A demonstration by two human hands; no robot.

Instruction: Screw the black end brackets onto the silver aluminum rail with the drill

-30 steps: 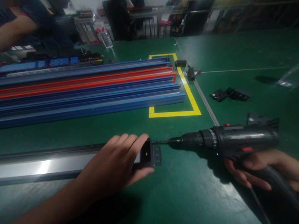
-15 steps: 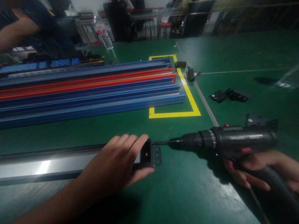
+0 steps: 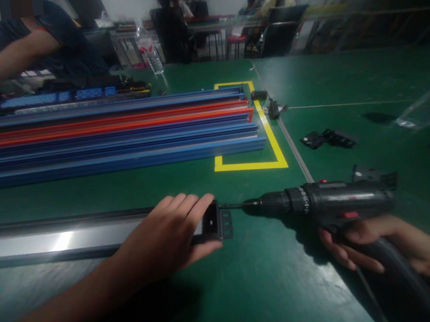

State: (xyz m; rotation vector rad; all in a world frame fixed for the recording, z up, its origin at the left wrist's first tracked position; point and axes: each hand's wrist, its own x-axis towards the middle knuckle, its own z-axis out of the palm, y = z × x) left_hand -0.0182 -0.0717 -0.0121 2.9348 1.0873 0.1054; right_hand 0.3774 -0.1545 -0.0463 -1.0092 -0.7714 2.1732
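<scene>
My left hand (image 3: pixel 173 232) is wrapped over the right end of a long silver metal profile (image 3: pixel 49 240) with dark edges, lying on the green tabletop. A black end cap (image 3: pixel 211 220) with a small slotted tab (image 3: pixel 227 225) sits at that end, partly covered by my fingers. In my right hand (image 3: pixel 366 240) is a black cordless drill (image 3: pixel 337 199) with red details, held level by its handle. Its long thin bit (image 3: pixel 234 205) points left and meets the upper part of the end cap. Whether a screw sits at the tip is too small to tell.
Blue and red profiles (image 3: pixel 118 163) lie side by side behind, reaching into a yellow tape outline (image 3: pixel 252 167). Small black parts (image 3: pixel 328 138) rest to the right. Two clear bottles (image 3: pixel 153 57) (image 3: pixel 428 102) stand or lie farther off. Another person's arm (image 3: pixel 21 52) is at far left.
The drill and my right hand have shifted very slightly left. My left hand and the silver profile stay in place.
</scene>
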